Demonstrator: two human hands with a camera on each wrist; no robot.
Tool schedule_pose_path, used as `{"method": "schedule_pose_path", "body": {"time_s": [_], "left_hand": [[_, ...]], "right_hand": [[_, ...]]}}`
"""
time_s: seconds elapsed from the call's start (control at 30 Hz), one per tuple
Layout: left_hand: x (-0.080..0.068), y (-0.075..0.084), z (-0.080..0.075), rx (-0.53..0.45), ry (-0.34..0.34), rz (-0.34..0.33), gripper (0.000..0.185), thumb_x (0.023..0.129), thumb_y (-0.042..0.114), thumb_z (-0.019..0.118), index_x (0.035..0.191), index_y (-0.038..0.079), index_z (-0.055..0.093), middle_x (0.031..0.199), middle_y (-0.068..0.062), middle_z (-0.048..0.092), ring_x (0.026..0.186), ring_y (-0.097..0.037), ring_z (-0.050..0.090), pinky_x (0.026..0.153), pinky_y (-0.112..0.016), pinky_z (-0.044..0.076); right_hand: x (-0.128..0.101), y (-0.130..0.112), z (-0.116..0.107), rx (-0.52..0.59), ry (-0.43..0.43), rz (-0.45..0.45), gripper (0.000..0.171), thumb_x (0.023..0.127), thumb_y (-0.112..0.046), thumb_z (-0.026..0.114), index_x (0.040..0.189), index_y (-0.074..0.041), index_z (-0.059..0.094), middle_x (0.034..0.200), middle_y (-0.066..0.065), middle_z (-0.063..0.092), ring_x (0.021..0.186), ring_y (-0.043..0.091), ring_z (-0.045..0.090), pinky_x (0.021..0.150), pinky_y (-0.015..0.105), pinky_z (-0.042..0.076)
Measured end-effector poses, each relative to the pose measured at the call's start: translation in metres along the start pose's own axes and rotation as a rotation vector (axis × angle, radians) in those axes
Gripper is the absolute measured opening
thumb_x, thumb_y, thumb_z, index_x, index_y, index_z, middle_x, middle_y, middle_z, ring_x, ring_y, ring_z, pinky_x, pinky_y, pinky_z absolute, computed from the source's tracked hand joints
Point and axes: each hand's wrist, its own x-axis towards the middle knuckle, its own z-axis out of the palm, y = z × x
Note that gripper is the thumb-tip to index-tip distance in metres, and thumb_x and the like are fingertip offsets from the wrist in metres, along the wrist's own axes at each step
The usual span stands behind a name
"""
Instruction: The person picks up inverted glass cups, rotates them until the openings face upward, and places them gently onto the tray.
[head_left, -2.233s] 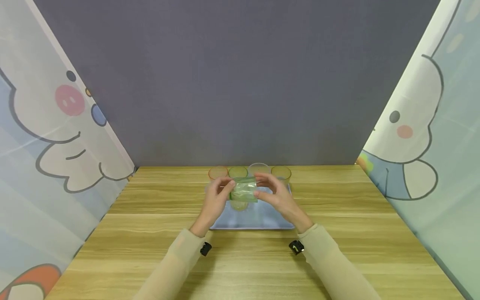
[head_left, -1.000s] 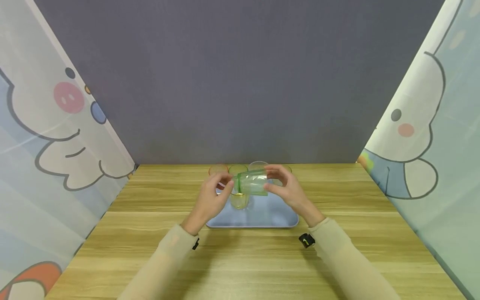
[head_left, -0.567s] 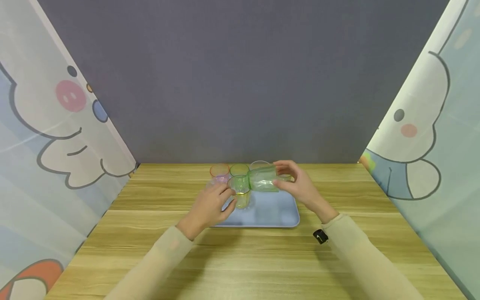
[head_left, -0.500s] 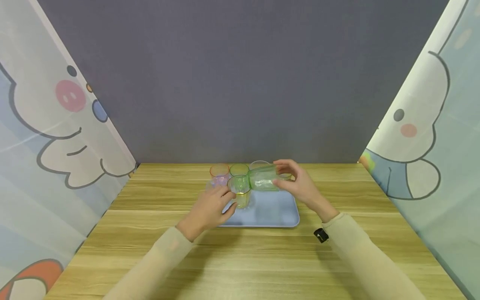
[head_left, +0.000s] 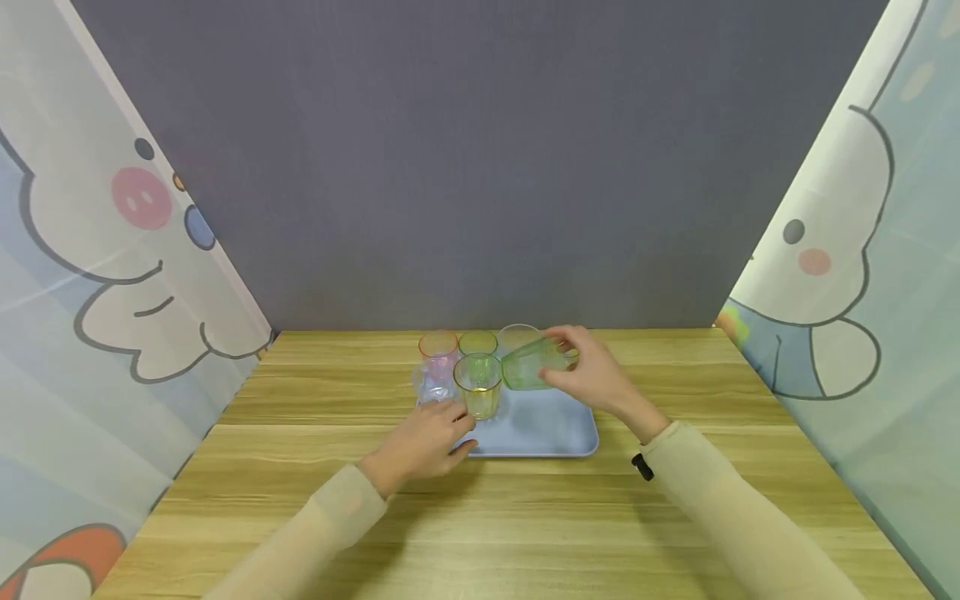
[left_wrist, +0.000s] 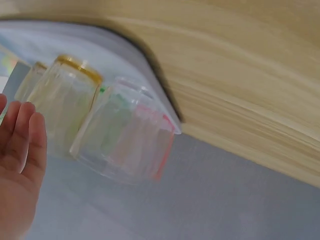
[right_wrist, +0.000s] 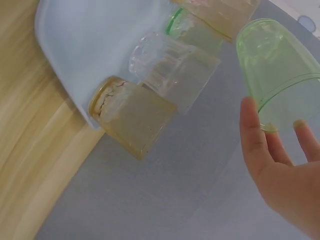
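Note:
My right hand point(head_left: 596, 379) holds a see-through green plastic cup point(head_left: 528, 365) tilted on its side over the right half of a pale blue tray point(head_left: 540, 425). In the right wrist view, the fingertips grip that green cup point(right_wrist: 275, 55) at its end, and a green rim line crosses it partway along. My left hand point(head_left: 423, 433) lies at the tray's front left with relaxed fingers and nothing in them. Just beyond it a yellowish cup point(head_left: 480, 404) stands upright, showing two rim lines, one above the other. The left wrist view catches my left fingers point(left_wrist: 35, 145) beside the cups.
A red-rimmed pinkish cup point(head_left: 438, 365), a green-rimmed cup point(head_left: 477, 342) and a clear cup point(head_left: 517, 335) stand along the tray's back. Another clear cup point(head_left: 437, 390) stands front left. An amber cup point(right_wrist: 132, 117) is at a tray corner. A grey panel point(head_left: 480, 167) rises behind the table.
Both hands were together on the green cup. The left let go and drew back toward the front; a second rim now shows above the yellowish cup. The right hand moved right with the green cup.

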Motion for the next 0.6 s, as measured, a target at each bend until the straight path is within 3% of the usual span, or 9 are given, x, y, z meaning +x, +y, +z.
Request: {"method": "schedule_pose_path", "body": {"time_s": [0.2,0.6], "left_hand": [[-0.0068,0.003,0.0046,0.035,-0.073,0.002,0.023,0.088,0.029,0.077,0.081,0.017,0.059,0.081,0.006,0.051,0.071,-0.012,0.052,0.063,-0.027,0.048],[-0.01,0.0062,0.0064,0.019,-0.211,-0.039,0.02,0.091,0.031,0.076,0.084,0.018,0.063,0.082,0.006,0.051,0.072,-0.012,0.05,0.064,-0.027,0.047]], "right_hand": [[0.0011,-0.0004,0.0032,-0.125,-0.026,0.009,0.063,0.083,-0.028,0.076,0.14,-0.009,0.057,0.131,0.016,0.057,0.116,0.034,0.053,0.092,0.052,0.048],[0.0065,0.0009,0.0058,-0.213,-0.045,0.027,0.063,0.081,-0.03,0.073,0.139,-0.009,0.059,0.136,0.013,0.055,0.118,0.033,0.053,0.098,0.055,0.046]]}}
